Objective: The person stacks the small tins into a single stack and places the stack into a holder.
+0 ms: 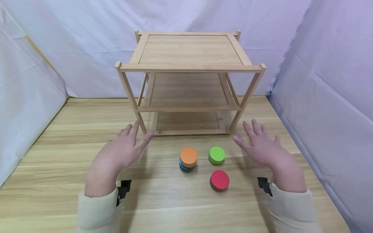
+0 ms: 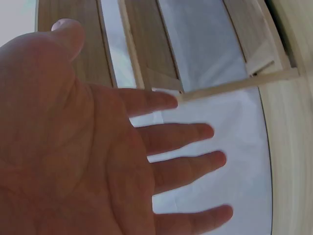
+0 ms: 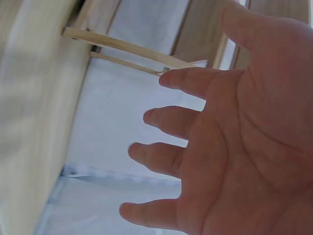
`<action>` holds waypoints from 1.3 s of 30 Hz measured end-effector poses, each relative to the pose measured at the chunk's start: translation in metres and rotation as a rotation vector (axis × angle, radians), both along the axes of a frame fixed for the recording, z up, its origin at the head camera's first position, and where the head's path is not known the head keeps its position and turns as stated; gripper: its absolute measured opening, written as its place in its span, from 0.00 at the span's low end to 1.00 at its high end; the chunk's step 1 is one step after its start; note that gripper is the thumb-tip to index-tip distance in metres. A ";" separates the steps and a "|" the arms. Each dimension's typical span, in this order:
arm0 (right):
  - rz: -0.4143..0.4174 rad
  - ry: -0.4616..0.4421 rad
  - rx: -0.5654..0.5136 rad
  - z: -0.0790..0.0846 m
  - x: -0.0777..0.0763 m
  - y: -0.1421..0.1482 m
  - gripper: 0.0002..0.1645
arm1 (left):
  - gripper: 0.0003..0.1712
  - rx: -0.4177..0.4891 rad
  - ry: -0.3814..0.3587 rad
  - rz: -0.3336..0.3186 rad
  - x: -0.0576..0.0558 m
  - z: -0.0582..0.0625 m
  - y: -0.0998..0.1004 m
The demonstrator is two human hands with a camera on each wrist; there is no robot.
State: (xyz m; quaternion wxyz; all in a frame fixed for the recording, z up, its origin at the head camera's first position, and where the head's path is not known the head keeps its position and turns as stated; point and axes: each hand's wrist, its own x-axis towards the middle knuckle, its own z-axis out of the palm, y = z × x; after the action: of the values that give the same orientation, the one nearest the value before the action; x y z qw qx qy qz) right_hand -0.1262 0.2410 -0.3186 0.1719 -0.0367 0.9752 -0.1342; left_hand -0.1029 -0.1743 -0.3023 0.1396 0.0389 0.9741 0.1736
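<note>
My left hand (image 1: 120, 152) hovers left of the discs with its fingers spread, holding nothing. On the other side, my right hand (image 1: 263, 149) is likewise spread and bare, nearest to a green disc (image 1: 217, 154). An orange disc (image 1: 188, 157) sits on top of a blue disc (image 1: 185, 167), which it partly covers. Closer to me lies a red disc (image 1: 220, 180). Both wrist views show the palms, the left palm (image 2: 73, 147) and the right palm (image 3: 254, 142), with fingers extended and apart.
A three-level wooden shelf (image 1: 189, 68) stands behind the discs on the wood-grain table (image 1: 163, 210). White cloth walls (image 1: 329, 81) enclose the back and sides. Dark camera mounts (image 1: 124, 187) sit at the cuffs.
</note>
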 end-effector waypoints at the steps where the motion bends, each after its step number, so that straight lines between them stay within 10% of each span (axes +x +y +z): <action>1: 0.008 -0.002 0.002 0.002 0.001 0.000 0.60 | 0.62 0.005 0.003 -0.022 -0.001 0.001 0.002; 14: 0.185 -0.035 0.046 0.008 0.011 -0.024 0.60 | 0.56 0.106 -0.035 -0.297 -0.015 -0.022 0.047; 39: 0.468 0.053 0.119 -0.038 -0.008 -0.055 0.51 | 0.39 0.196 -0.099 -0.269 -0.018 -0.051 0.078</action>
State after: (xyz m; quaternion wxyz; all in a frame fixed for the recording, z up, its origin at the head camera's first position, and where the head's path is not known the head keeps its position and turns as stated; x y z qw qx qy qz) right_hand -0.1337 0.1859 -0.3566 0.1744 -0.2550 0.9505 -0.0319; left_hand -0.1213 -0.0961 -0.3532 0.2047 0.1736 0.9305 0.2491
